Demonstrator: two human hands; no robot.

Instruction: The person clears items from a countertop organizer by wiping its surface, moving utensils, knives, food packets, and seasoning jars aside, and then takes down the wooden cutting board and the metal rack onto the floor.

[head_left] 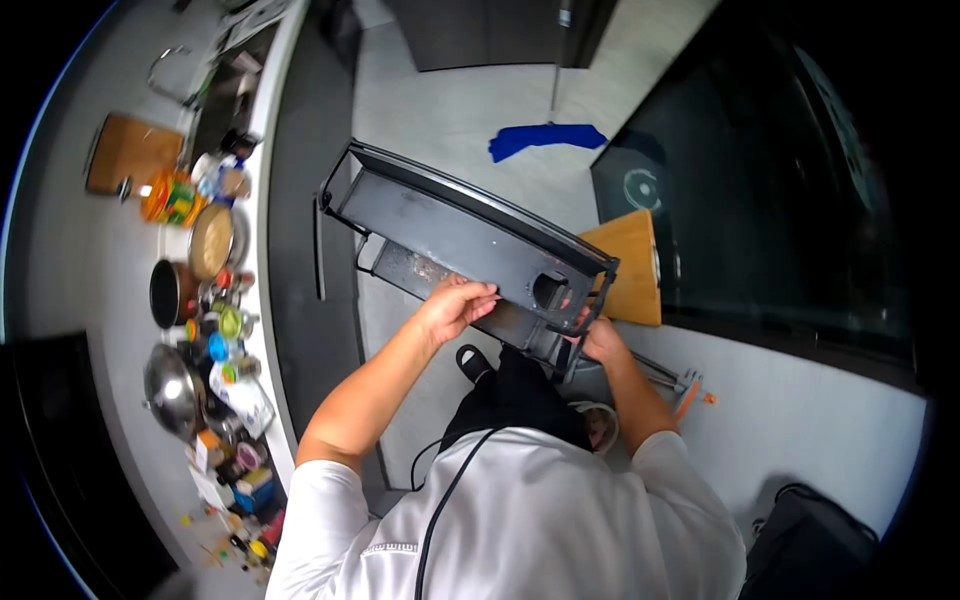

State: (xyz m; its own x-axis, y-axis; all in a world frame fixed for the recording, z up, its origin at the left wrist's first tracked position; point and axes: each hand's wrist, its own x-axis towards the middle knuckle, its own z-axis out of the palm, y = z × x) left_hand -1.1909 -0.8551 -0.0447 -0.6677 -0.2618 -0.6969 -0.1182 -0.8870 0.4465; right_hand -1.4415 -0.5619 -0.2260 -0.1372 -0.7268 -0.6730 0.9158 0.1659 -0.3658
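A black two-tier storage rack (430, 215) hangs tilted in front of me, with a long upper shelf and a lower shelf (405, 268) under it. A dark oval opening shows near the upper shelf's right end. My left hand (460, 306) is closed at the near edge of the upper shelf, fingertips pinched together over the lower one. My right hand (600, 340) wraps round the frame at the rack's right end, its fingers partly hidden by that frame. Pale specks mark the lower shelf close to my left hand.
A kitchen counter at left holds a wok (172, 392), a pot (174, 293), bottles and jars. A wooden board (630, 262) leans by the dark glass panel at right. A blue mop (545, 138) lies on the floor ahead; a bin (600, 428) is beside my legs.
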